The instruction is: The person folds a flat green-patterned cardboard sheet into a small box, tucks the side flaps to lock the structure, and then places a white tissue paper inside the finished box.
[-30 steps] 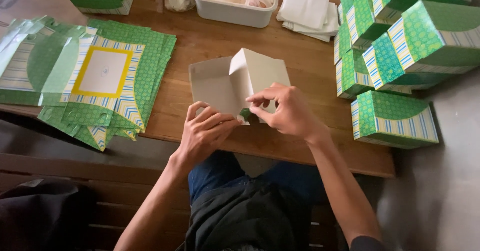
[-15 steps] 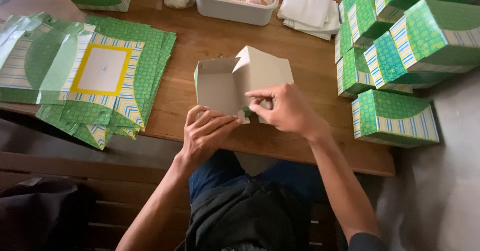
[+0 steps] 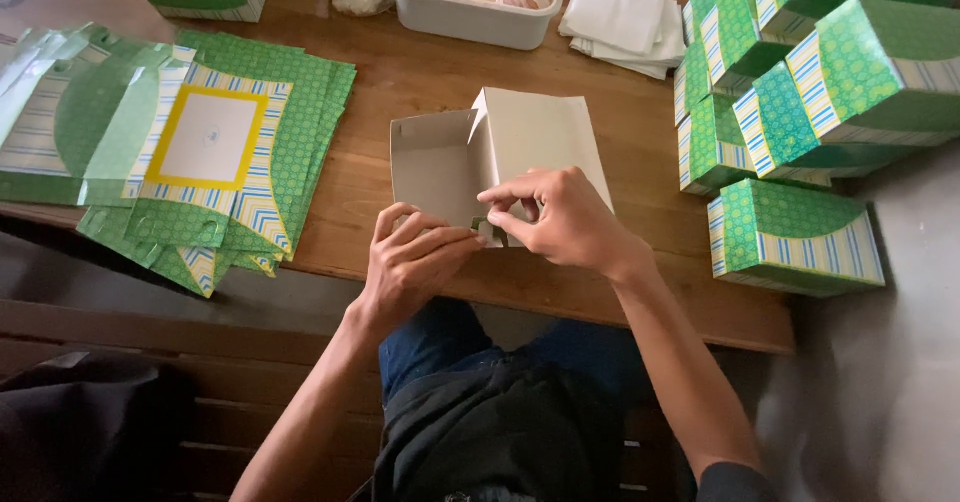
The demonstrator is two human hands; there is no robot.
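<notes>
Both hands, left hand [image 3: 415, 262] and right hand [image 3: 560, 217], pinched the half-folded carton [image 3: 480, 157] on the table [image 3: 400, 72]; flat green sheets [image 3: 200, 152] lay left, finished green boxes [image 3: 790, 112] stacked right, white tub [image 3: 470, 17] behind.

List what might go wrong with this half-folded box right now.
1. Both hands, left hand and right hand, pinch the half-folded box at one small corner; the flap there may crease or tear.
2. The box sits near the table edge, so a push might slide it off.
3. The stack of finished boxes beside the right arm could topple if bumped.
</notes>
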